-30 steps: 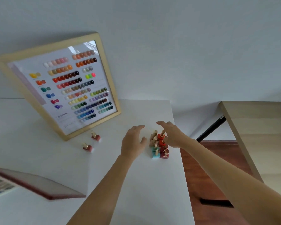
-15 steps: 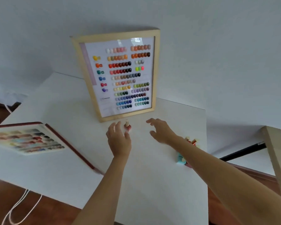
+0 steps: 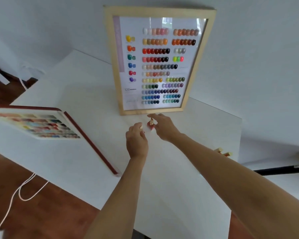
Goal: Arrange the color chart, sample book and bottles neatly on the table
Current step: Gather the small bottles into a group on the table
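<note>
The wood-framed color chart (image 3: 159,61) stands upright at the back of the white table (image 3: 86,157). The open sample book (image 3: 36,125), with a dark red cover, lies at the left edge. A small red bottle (image 3: 151,126) with a pale cap stands just in front of the chart. My right hand (image 3: 165,129) has its thumb and fingers around it. My left hand (image 3: 136,140) is curled beside it over a second small bottle, of which only the pale cap (image 3: 141,127) shows. More bottles (image 3: 224,152) peek out behind my right forearm near the right edge.
A white wall rises close behind the chart. White cords (image 3: 24,190) hang over the wooden floor at the lower left. A black bar (image 3: 280,169) runs beyond the table's right edge. The sample book overhangs the table's left side.
Both hands left the bottle cluster at the right and moved left to the two loose bottles in front of the chart. My view swung left, bringing the chart to the centre.
</note>
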A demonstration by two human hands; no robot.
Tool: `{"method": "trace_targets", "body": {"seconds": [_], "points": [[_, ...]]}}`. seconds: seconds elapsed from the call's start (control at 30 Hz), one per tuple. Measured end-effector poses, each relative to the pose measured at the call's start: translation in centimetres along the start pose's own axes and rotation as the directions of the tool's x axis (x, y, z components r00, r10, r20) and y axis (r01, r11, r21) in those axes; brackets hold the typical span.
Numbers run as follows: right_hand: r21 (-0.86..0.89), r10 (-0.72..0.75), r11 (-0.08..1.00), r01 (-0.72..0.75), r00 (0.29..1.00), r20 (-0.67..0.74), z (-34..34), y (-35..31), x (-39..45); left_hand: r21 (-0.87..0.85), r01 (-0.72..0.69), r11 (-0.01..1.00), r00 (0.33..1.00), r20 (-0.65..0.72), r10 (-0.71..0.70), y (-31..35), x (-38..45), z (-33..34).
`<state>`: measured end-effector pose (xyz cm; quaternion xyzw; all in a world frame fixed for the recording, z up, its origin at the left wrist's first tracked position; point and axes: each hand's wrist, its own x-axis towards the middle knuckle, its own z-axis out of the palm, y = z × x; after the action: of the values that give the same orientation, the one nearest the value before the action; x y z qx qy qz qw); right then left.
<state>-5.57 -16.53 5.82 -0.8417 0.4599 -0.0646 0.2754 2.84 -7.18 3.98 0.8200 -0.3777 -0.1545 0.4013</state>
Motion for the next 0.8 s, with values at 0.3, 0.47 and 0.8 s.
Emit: {"method": "trace_targets", "body": {"seconds": [0.3, 0.47, 0.8], "points": [[0.054, 0.033, 0.998, -0.028, 0.995, -0.098, 1.0, 0.5, -0.6, -0.025, 0.003, 1.000, 0.999, 0.052, -0.001, -0.5, -0.6, 0.1], [0.134, 0.137, 0.984, -0.121, 0.984, -0.118, 0.5, 1.8, -3.4, -0.047, -0.034, 0.998, 0.994, 0.099, 0.039, -0.4, -1.9, -0.5], [0.177, 0.254, 0.960, -0.218, 0.943, -0.215, -1.7, 4.3, -13.7, -0.093, -0.277, 0.956, 0.918, 0.270, 0.292, 1.4, -7.1, -1.3]]}}
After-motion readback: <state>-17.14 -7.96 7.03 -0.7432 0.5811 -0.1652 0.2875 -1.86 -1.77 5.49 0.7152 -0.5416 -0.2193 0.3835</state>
